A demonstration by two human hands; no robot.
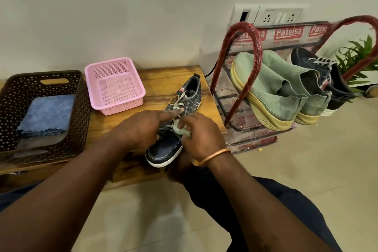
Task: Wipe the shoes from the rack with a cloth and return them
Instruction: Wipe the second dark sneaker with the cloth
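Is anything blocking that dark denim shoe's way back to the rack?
Yes: the rack's red arched frame and two pale green knit shoes stand between the dark denim shoe and the matching dark shoe on the shelf.

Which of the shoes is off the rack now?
The dark blue denim lace-up sneaker, lying on the wooden table under left hand and right hand. The pale green knit pair and the other dark sneaker sit on the red rack.

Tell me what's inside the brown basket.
A folded blue cloth lies on the floor of the brown basket. Anything beneath the cloth is covered, and the near wall hides the front of the floor.
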